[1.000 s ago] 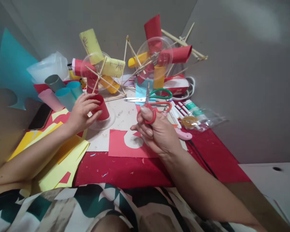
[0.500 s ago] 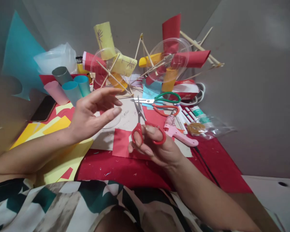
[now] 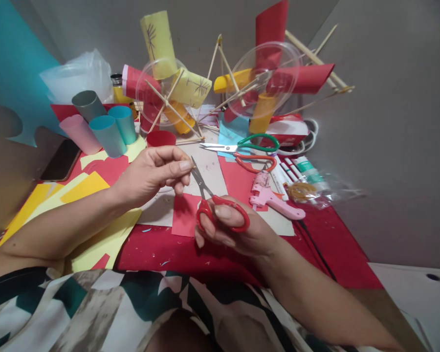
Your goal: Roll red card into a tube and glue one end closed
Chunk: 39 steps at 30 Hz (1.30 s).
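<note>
My right hand [image 3: 229, 230] is closed through the loops of small red-handled scissors [image 3: 215, 203], blades pointing up and left. My left hand [image 3: 152, 171] pinches thumb and forefinger together right at the blade tips; what it pinches, if anything, is too small to see. Under both hands lies a red paper sheet [image 3: 185, 215] with a cut-out, on a pale board. A red paper cup [image 3: 160, 139] stands on a clear plastic lid just beyond my left hand.
Two paper-tube pinwheels on stick frames [image 3: 168, 93] [image 3: 267, 83] stand at the back. Blue, grey and pink paper tubes [image 3: 102, 127] lie at left by a phone [image 3: 60, 160]. Green and orange scissors [image 3: 249, 149], a pink glue gun [image 3: 271, 195] and markers lie at right. Yellow sheets [image 3: 95, 234] sit lower left.
My left hand let go of the red cup, opened, then closed into a pinch at the scissor tips. My right hand lowered the scissors and tilted the blades leftward.
</note>
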Available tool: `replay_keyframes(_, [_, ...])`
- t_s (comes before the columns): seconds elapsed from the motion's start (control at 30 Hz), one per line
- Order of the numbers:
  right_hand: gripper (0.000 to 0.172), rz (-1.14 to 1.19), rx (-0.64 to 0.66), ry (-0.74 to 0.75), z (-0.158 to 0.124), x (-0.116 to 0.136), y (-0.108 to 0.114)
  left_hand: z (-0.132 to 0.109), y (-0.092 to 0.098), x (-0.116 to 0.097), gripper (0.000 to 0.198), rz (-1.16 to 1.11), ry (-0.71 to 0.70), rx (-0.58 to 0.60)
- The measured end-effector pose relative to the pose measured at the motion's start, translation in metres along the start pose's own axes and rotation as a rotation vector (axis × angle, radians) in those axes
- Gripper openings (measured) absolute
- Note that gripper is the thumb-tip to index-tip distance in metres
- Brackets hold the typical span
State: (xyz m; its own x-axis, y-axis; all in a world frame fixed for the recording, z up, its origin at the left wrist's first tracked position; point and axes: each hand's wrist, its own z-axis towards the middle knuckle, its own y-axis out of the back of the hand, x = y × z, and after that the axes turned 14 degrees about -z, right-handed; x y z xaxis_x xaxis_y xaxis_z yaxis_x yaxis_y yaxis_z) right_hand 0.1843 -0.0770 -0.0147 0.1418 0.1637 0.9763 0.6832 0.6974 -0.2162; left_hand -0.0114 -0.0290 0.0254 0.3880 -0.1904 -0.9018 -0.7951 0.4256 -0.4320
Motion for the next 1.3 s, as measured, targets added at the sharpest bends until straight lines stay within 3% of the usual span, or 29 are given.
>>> replay_keyframes(0.27, [0.047,0.040,0.032,-0.082,-0.005,0.001,-0.001,0.002,0.012,-0.011,0.022,0.116,0.005,0.112])
replay_keyframes(0.43, [0.046,0.031,0.040,-0.109,-0.005,0.001,-0.003,0.004,0.015,-0.014,0.020,0.262,-0.012,0.118])
replay_keyframes(0.53, [0.049,0.024,0.035,-0.090,-0.007,0.001,0.000,0.008,0.019,-0.017,0.020,0.311,-0.137,0.040])
replay_keyframes(0.67, [0.049,0.043,-0.046,0.084,-0.011,0.011,0.005,0.017,0.030,-0.031,0.029,0.293,-0.370,-0.114])
replay_keyframes(0.77, [0.048,0.076,-0.137,0.156,-0.011,0.022,0.008,0.019,0.037,-0.041,0.036,0.330,-0.485,-0.124])
replay_keyframes(0.9, [0.045,0.098,-0.290,0.158,-0.009,0.028,0.009,0.010,0.033,-0.042,0.013,0.451,-0.573,-0.035])
replay_keyframes(1.0, [0.046,0.080,-0.393,0.190,-0.010,0.028,0.010,0.001,0.025,-0.030,0.017,0.689,-0.447,0.083])
replay_keyframes(1.07, [0.045,0.065,-0.432,0.198,-0.011,0.028,0.010,-0.003,0.022,-0.017,0.010,0.964,-0.315,0.166])
replay_keyframes(1.2, [0.043,0.063,-0.470,0.190,-0.013,0.030,0.009,-0.003,0.023,0.012,0.021,1.459,-0.044,0.273])
replay_keyframes(1.3, [0.045,0.043,-0.488,0.231,-0.012,0.030,0.006,0.001,0.026,0.028,0.024,1.636,0.084,0.323])
